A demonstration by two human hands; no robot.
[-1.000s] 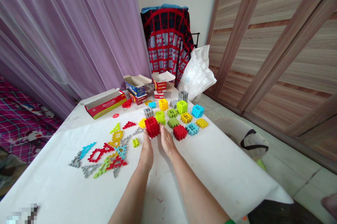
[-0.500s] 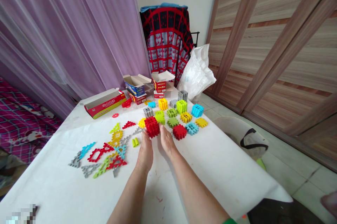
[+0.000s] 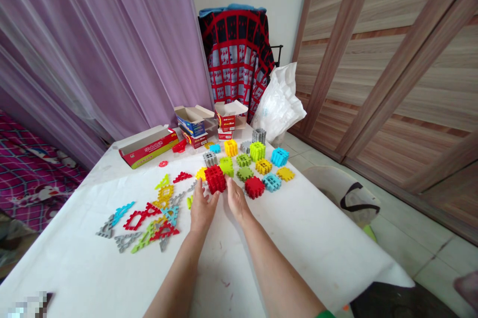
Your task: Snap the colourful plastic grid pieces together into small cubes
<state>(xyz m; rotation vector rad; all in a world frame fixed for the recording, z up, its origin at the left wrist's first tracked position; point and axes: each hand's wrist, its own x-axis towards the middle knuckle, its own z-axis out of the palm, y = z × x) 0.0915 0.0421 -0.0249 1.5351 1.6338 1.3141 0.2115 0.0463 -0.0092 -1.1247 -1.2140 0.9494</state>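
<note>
Head view: I see the red block stack (image 3: 215,179) on the white table (image 3: 291,253), between my hands. My left hand (image 3: 202,212), unclenched with fingers spread, is left of the stack; my right hand (image 3: 237,201), flat and ungripping, is just right, contact unclear. A lime block (image 3: 227,166) stands behind the stack.
</note>
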